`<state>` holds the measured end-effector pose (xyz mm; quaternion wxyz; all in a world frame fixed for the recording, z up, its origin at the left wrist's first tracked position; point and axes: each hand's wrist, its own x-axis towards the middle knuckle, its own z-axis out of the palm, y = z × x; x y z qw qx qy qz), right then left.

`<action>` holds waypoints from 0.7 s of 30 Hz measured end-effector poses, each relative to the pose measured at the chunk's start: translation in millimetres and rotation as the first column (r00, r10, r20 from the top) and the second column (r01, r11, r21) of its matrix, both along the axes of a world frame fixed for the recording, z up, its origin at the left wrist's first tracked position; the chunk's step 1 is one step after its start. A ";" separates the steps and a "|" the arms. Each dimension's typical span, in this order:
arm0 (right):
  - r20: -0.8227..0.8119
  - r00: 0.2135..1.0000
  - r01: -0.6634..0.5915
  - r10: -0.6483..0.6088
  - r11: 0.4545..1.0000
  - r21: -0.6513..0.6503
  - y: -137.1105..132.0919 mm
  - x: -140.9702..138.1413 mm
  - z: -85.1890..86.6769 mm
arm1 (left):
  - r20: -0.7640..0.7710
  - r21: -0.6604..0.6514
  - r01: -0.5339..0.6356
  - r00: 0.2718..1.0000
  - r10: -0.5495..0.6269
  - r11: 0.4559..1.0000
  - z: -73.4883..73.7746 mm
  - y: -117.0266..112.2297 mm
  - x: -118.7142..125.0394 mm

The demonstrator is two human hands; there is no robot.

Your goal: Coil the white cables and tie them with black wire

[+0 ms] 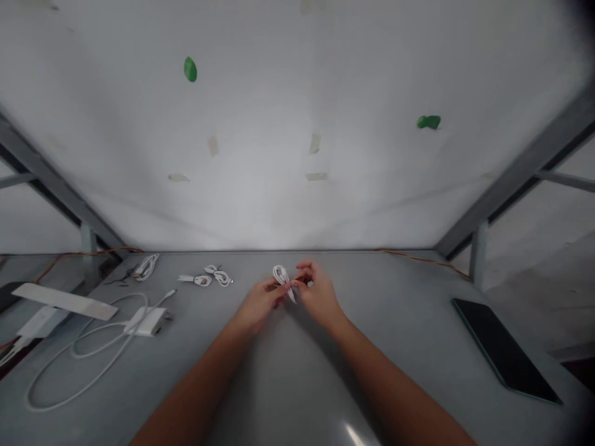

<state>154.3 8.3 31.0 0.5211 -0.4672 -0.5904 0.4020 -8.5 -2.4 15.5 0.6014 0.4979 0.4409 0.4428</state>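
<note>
My left hand [259, 303] and my right hand [318, 291] meet over the middle of the grey table [288, 384]. Both pinch a small coiled white cable [281, 275] between their fingertips, its loop sticking up just left of my right hand. Two more coiled white cables [207, 277] lie on the table a little to the left, apart from my hands. A third bundle [145, 267] sits farther left near the back edge.
A white power adapter [147, 321] with a long loose white cord [79, 356] lies at the left. A white flat strip [65, 301] rests beyond it. A dark tablet [504, 350] lies at the right edge. A white wall with green marks stands behind.
</note>
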 end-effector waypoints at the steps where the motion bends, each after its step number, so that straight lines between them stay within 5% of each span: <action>1: -0.040 0.999 0.003 -0.006 0.998 -0.064 2.9 0.5 -2.6 | -0.114 0.140 -0.023 0.993 0.039 0.990 0.3 -0.4 -0.2; 5: -0.239 0.971 -0.086 -0.013 0.914 -0.397 11.8 6.9 -12.1 | -0.368 0.558 0.083 0.917 0.157 0.826 -2.5 -2.3 -0.3; 9: -0.371 0.929 -0.187 -0.017 0.842 -0.506 16.4 12.9 -22.1 | -0.446 0.622 0.136 0.871 0.206 0.771 -10.9 -1.4 -0.5; 12: -0.343 0.939 -0.149 -0.003 0.898 -0.413 22.4 13.6 -31.7 | -0.492 0.599 0.149 0.844 0.214 0.787 -15.9 1.9 -1.2; 17: 0.187 0.982 -0.015 0.027 0.998 -0.064 34.7 29.5 -38.0 | -0.567 0.555 0.175 0.795 0.215 0.813 -20.9 5.9 -2.2; 19: 0.463 0.885 -0.047 0.044 0.999 -0.004 36.8 43.1 -35.9 | -0.596 0.552 0.182 0.769 0.233 0.814 -23.1 7.4 -6.0; 21: 0.704 0.708 -0.075 0.064 0.997 -0.016 36.2 55.0 -34.3 | -0.662 0.545 0.181 0.693 0.287 0.819 -26.3 9.9 -12.6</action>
